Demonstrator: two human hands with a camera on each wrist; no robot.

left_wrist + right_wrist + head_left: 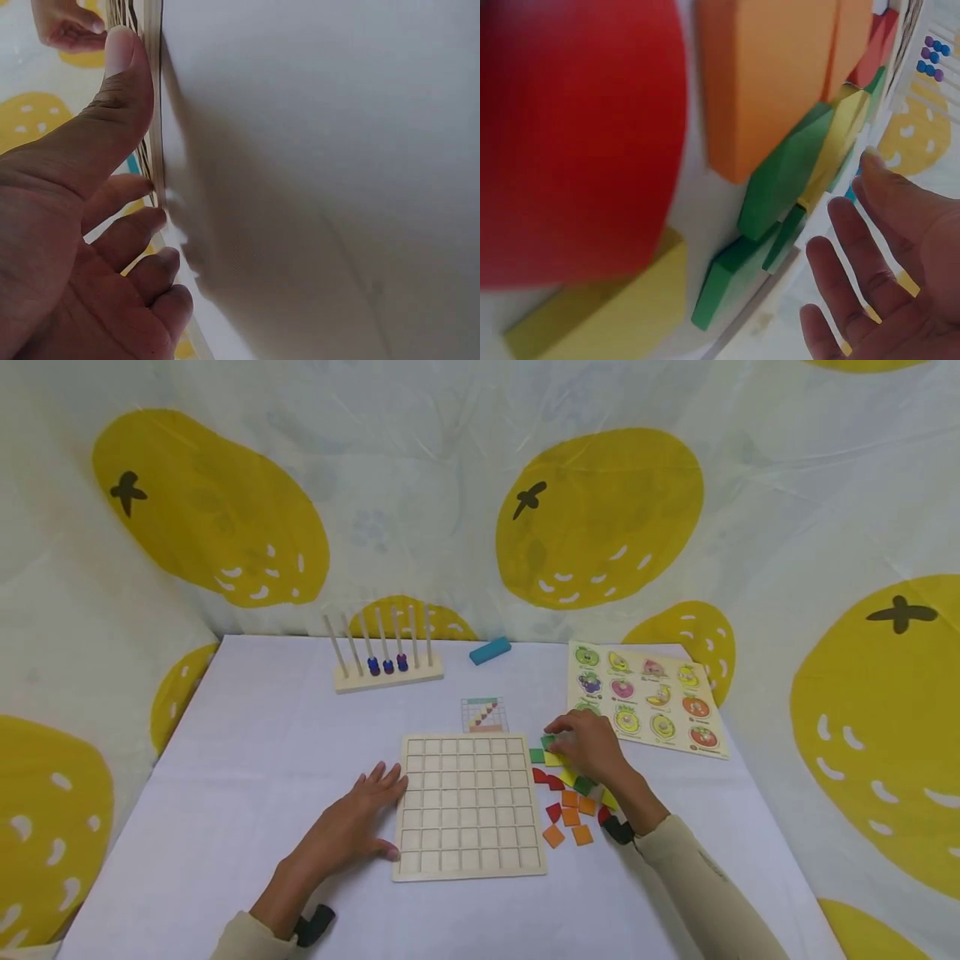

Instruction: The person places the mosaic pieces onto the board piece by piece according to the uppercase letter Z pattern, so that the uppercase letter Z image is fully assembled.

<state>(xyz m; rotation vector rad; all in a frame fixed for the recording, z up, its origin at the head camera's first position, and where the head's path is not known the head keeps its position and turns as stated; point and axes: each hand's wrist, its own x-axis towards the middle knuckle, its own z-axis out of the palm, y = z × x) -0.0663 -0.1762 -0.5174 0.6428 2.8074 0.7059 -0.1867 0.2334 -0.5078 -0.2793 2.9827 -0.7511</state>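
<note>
In the head view my left hand (356,818) lies along the left edge of a pale wooden grid board (471,806), fingers spread and the thumb at its lower corner. The left wrist view shows the thumb (124,90) against the board's side. My right hand (588,745) reaches over loose coloured tiles right of the board, fingertips right at a green tile (548,742). In the right wrist view that hand's fingers (862,262) are loosely bent, with nothing visible between them. Close to that camera are a red piece (577,135) and an orange square (765,67).
Behind the board lies a small pattern card (484,715). A peg stand (388,675) with blue and purple beads and a teal block (491,651) stand farther back. A fruit picture board (648,693) lies at the back right, partly behind the right hand.
</note>
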